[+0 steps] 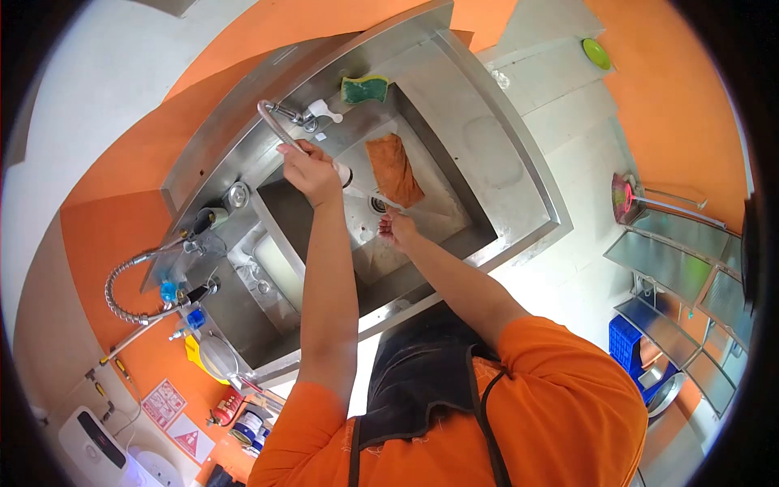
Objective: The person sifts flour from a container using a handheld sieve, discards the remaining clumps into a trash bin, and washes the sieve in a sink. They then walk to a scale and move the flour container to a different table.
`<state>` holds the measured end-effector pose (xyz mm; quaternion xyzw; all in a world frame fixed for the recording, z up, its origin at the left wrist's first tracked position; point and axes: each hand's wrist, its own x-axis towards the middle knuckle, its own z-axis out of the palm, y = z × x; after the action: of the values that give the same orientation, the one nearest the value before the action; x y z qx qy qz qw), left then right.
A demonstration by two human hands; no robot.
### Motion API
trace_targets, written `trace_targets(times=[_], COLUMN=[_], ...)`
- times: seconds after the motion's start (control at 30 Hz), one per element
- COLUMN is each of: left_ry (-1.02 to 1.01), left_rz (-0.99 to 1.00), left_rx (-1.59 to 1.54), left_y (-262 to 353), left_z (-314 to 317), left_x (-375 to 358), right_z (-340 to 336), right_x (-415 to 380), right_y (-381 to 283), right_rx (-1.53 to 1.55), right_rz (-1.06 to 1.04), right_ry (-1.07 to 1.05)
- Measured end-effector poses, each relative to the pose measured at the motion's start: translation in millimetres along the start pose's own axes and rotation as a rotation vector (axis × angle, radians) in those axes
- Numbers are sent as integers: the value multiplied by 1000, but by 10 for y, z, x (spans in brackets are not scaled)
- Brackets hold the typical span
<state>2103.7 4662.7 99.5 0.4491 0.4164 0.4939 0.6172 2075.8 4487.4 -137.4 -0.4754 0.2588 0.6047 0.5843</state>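
Left hand (311, 172) grip hiding faucet (280, 134) spout.

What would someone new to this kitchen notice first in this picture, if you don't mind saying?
Most likely the steel sink set against orange walls, with an orange cloth lying in its basin. The left hand grips the tap spout, while the right hand is held under the water near the drain. A green and yellow sponge sits on the sink's back ledge.
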Motion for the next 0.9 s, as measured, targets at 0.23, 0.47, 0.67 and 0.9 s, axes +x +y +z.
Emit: trace_targets(times=[0.23,0.47,0.67,0.9], left_ry=[-194,18,-134,-84], left_rz=[81,-845,-1015,-631], left_rx=[161,-408,-875,-173], left_y=[37,-2185,-2332,-2361], left_z=[-208,-2222,-1146,-484], left_x=[-6,-22,-327,12], right_z=[407,1061,810,754], right_x=[405,395,97,-129], right_y=[-157,-497,-844,-1139], right_rx=[297,-24,-1503,-1077], right_rz=[12,36,-1587,-975], right_ry=[-149,-477,-118,155])
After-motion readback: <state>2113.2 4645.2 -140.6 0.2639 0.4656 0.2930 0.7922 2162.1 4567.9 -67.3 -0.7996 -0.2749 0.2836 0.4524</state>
